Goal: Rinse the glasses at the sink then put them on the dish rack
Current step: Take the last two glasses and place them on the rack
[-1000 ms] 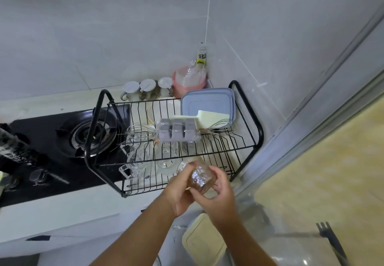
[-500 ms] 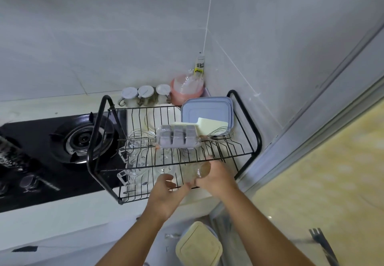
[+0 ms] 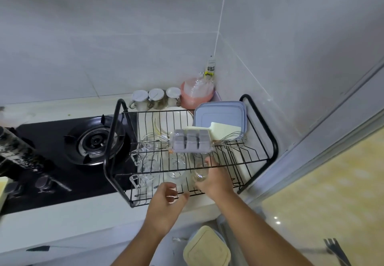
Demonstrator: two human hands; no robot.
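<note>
A black two-tier wire dish rack [image 3: 274, 147] stands on the white counter. My right hand [image 3: 216, 179] grips a clear glass [image 3: 201, 174] and holds it inside the lower tier, at its front right. Several clear glasses and glass mugs [image 3: 148, 166] sit on the lower tier to the left of it. My left hand [image 3: 166, 199] hovers at the rack's front edge with its fingers loosely curled, holding nothing.
The upper tier carries a grey ice cube tray [image 3: 191, 143], two whisks [image 3: 153, 140], a blue lidded box [image 3: 220, 118] and white plates [image 3: 176, 120]. A black gas hob [image 3: 93, 141] lies left of the rack. A cream-lidded container [image 3: 206, 247] sits below my arms.
My right hand has carried the glass forward from in front of the rack into its lower tier. My left hand has let go of the glass and stays at the rack's front edge.
</note>
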